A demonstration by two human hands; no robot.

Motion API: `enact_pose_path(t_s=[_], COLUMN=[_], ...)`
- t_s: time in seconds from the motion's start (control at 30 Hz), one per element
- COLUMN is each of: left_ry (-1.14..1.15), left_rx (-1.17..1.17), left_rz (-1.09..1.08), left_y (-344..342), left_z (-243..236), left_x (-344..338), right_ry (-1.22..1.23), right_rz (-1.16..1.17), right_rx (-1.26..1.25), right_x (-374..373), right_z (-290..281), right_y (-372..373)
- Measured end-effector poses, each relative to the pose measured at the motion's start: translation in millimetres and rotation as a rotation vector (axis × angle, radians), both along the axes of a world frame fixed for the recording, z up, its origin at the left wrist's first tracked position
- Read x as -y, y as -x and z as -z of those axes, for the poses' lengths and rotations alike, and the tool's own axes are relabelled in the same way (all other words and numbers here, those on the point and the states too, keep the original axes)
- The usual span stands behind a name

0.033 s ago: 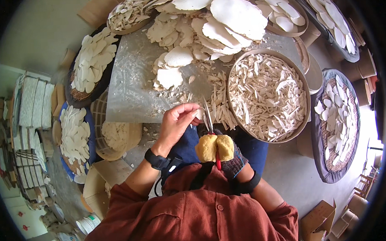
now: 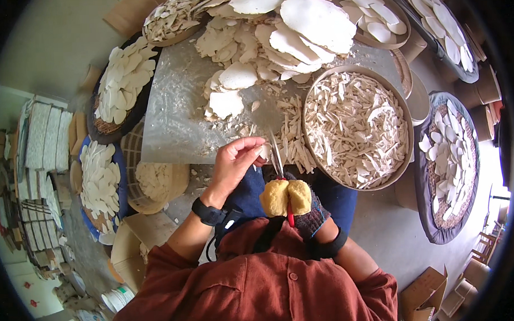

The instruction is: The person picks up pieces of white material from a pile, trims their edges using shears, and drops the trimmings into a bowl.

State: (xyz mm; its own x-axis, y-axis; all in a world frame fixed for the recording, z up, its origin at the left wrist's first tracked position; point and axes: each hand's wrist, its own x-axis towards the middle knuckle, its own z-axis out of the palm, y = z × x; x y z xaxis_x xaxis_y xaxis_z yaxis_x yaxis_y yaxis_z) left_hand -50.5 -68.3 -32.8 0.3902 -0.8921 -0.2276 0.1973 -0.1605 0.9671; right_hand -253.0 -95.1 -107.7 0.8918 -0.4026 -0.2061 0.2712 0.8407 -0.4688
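My left hand point(image 2: 234, 164) is bare and pinches a small whitish slice point(image 2: 265, 152) between thumb and fingers, right beside the scissor blades. In my right hand point(image 2: 311, 218), which wears a dark knitted glove, are scissors point(image 2: 276, 157) with red handles, their blades pointing away from me. Two yellow foam pads point(image 2: 286, 197) wrap the handles and hide most of the fingers. Just beyond the blades, cut strips point(image 2: 293, 134) lie along the near edge of the metal table point(image 2: 176, 115). A heap of large pale dried slices point(image 2: 286, 35) rises at the table's far side.
To the right, a round tray point(image 2: 410, 129) holds cut strips. Trays of pale slices stand around: a blue-rimmed one point(image 2: 122, 185) at left, a dark-rimmed one point(image 2: 472, 170) at right. A basket point(image 2: 134, 190) and an open cardboard box point(image 2: 124, 247) stand left of my legs.
The scissor blades look slightly closer together. Both hands stay in nearly the same place.
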Motion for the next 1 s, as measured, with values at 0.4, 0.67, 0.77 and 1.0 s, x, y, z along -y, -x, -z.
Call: enact_pose_path(t_s=[0.4,0.67,0.77,1.0], left_ry=[0.016,-0.494,-0.254,0.158], left_rx=[-0.166,1.051,1.502,1.34], left_rz=[-0.135,-0.403,-0.381,-0.011], left_y=[-12,-167,-188,-111], left_z=[8,-66,-77,5], left_x=[-9,-102,-86,101], right_ry=[0.431,1.053,1.013,1.167], right_rz=[-0.093,-0.208,-0.21,-0.101], right_rx=[-0.186,-0.387,-0.358,-0.179], right_x=[7,16,17,11], right_z=[-31,-28,-27,-32], right_y=[-2,0,-7,-23])
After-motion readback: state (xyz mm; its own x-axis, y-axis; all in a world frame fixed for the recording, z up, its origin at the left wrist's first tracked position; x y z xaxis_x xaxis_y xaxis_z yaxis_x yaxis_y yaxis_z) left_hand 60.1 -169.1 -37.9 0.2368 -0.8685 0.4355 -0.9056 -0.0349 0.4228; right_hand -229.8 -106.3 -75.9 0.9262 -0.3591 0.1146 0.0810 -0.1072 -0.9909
